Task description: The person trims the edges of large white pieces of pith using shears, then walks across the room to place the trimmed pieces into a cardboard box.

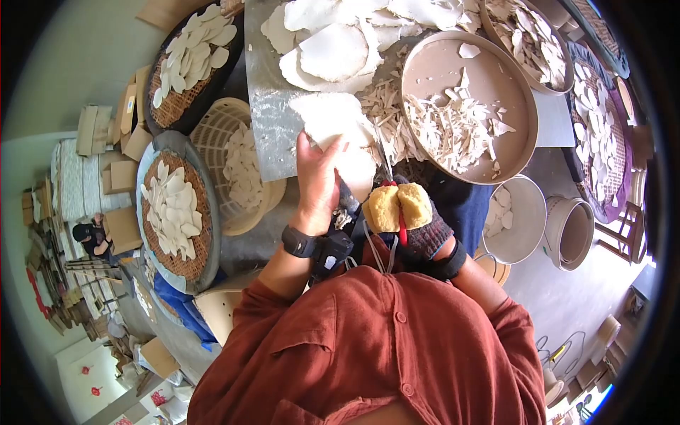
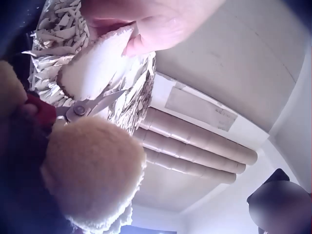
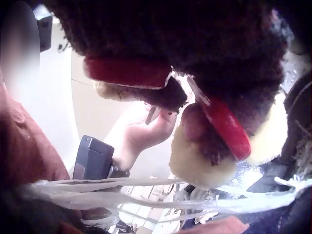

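Note:
A thin off-white slice [image 1: 356,172] with a rough edge is pinched by my bare left hand [image 1: 317,177] over the near edge of the metal table. My right hand [image 1: 431,237], in a dark knitted glove, grips scissors [image 1: 387,161] with red handles [image 3: 129,72]. Yellow sponge pads [image 1: 384,210] cover parts of the handles and hide some of the fingers. In the left wrist view, the parted scissor blades [image 2: 105,102] are right at the lower edge of the slice [image 2: 90,73].
Large off-white sheets [image 1: 333,53] and a heap of trimmed strips [image 1: 389,117] lie on the metal table [image 1: 265,106]. A round tray [image 1: 520,120] holds more scraps. At left are a plastic basket [image 1: 212,124] and a woven tray [image 1: 152,219] of slices; at right, a white bucket [image 1: 528,219].

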`<state>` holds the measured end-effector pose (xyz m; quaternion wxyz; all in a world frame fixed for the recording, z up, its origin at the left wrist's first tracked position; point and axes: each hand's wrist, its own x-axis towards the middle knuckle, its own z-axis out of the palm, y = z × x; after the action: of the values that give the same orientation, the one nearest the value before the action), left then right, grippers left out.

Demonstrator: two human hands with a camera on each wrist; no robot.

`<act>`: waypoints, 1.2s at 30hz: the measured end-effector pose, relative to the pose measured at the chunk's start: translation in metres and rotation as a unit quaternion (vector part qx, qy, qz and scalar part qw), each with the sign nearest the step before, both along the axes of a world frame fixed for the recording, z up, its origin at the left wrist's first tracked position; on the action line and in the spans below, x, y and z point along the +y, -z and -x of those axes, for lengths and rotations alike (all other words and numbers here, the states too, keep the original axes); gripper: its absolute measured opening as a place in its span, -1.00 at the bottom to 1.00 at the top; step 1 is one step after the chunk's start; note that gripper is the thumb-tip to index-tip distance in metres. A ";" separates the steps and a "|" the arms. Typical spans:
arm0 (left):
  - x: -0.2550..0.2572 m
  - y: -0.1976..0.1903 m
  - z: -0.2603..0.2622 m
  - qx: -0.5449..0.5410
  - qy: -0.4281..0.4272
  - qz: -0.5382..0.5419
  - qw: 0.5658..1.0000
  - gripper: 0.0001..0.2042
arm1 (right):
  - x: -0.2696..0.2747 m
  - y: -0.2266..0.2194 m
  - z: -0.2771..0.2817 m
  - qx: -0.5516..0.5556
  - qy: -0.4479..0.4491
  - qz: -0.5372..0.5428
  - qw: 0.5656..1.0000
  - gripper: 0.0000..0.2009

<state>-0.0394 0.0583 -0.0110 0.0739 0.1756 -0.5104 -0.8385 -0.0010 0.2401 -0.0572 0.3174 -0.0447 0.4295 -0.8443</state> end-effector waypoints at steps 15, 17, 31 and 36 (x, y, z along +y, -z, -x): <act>0.004 0.001 -0.003 0.010 0.030 0.030 0.999 -0.44 | 0.001 0.005 -0.002 -0.109 -0.028 0.123 0.986 -0.76; 0.000 -0.001 0.000 0.008 0.045 0.027 0.999 -0.45 | 0.002 -0.001 0.001 -0.146 -0.036 0.167 0.974 -0.75; -0.049 -0.008 0.003 -0.016 0.154 -0.047 0.987 -0.78 | 0.002 -0.013 -0.002 -0.157 -0.019 0.154 0.975 -0.82; -0.071 -0.029 0.014 0.221 0.159 0.295 0.916 -0.86 | 0.003 0.001 0.000 -0.102 -0.062 0.174 0.977 -0.78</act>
<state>-0.0538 -0.0122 0.0184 0.0988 -0.1276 -0.7261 -0.6683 -0.0005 0.2433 -0.0586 0.3986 -0.0394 0.2377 -0.8849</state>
